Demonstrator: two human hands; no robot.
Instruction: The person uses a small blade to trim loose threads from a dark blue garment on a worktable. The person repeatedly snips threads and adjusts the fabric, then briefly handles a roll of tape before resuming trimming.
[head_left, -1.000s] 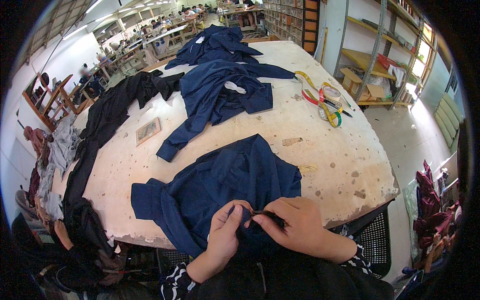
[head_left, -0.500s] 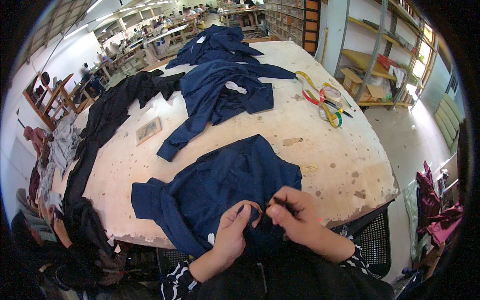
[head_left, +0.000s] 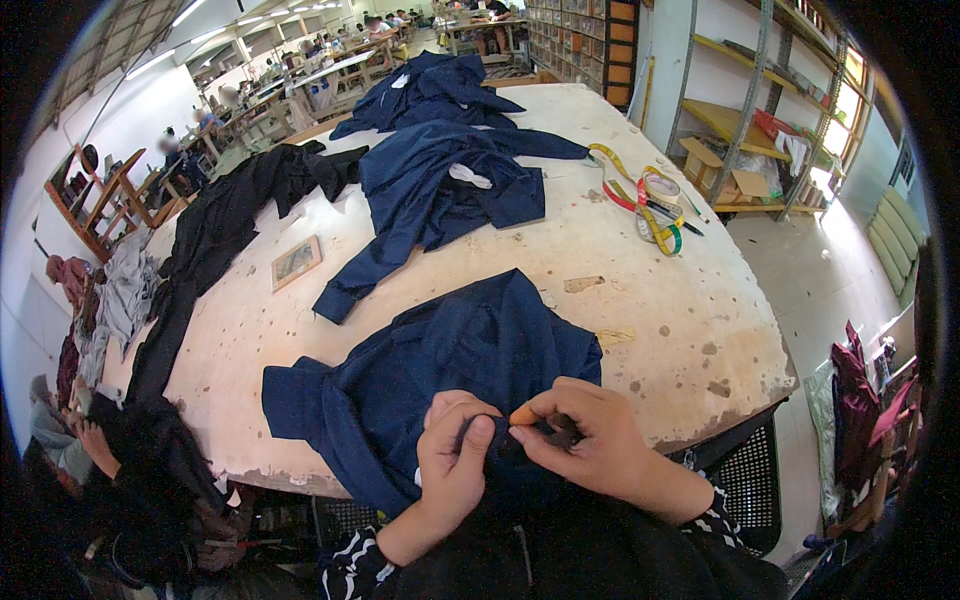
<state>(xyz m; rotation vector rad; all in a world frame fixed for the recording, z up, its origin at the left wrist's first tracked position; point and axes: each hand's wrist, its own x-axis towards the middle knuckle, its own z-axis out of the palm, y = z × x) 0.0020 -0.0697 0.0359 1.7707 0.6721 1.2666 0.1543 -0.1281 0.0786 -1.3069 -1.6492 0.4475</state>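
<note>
A navy blue garment (head_left: 400,375) lies bunched at the table's near edge, partly under my hands. My left hand (head_left: 455,460) is closed, thumb against bent forefinger, pinching a small fold of its dark cloth. Close beside it on the right, my right hand (head_left: 590,440) is closed with thumb and fingertips together at that fold. Something dark shows inside its curled fingers; whether it is a small tool, cloth or shadow I cannot tell. A bit of white shows on the garment by my left wrist.
On the pale, stained table (head_left: 690,310) lie a second navy garment (head_left: 405,185), another behind it (head_left: 430,90), and a long black garment (head_left: 215,215) on the left. A measuring tape (head_left: 628,188), a tape roll (head_left: 660,186) and a small framed card (head_left: 297,262) are there. Another person's hand (head_left: 97,448) is at far left.
My right hand has moved slightly left and its fingertips now meet the fold at my left hand. My left forefinger has curled in. At far left, the other person's hand has shifted.
</note>
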